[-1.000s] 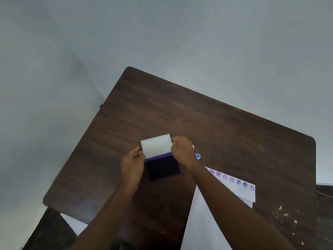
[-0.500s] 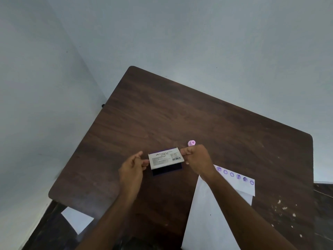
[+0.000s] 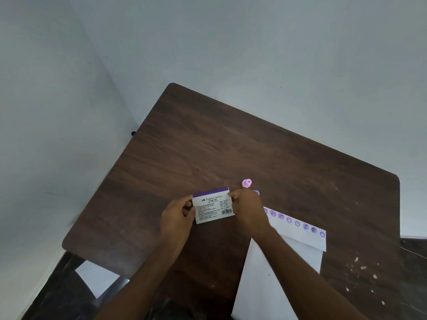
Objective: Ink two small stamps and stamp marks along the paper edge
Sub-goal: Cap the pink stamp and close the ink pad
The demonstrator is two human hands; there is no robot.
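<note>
Head cam looks down on a dark wood desk (image 3: pixel 208 146) pushed into the corner of pale grey walls, so that's most of what you see. Next biggest is the white paper (image 3: pixel 277 285) on the right side of the desk, running off the bottom of the shot, with its far edge folded over into a strip. That strip has a row of purple stamp marks (image 3: pixel 297 224) along it, round ones, too small to make out the design.

Both forearms come up from the bottom. Left hand (image 3: pixel 178 218) is pinching the left short end of the stamp pad (image 3: pixel 213 207), thumb and fingers curled onto it. Right hand (image 3: pixel 248 209) has its fingertips on the right end of the pad, near the top corner, wrist lying over the near end of the stamped strip. So the pad sits right between the two hands, held from both sides. Its lid is shut, white label facing up with printed text and a barcode, purple band along the far edge.

Pink stamp (image 3: pixel 246 183) stands on the desk just beyond the right hand, not touching it. There's a blue stamp (image 3: pixel 257 193) peeking out behind the right knuckles, mostly hidden.
</note>
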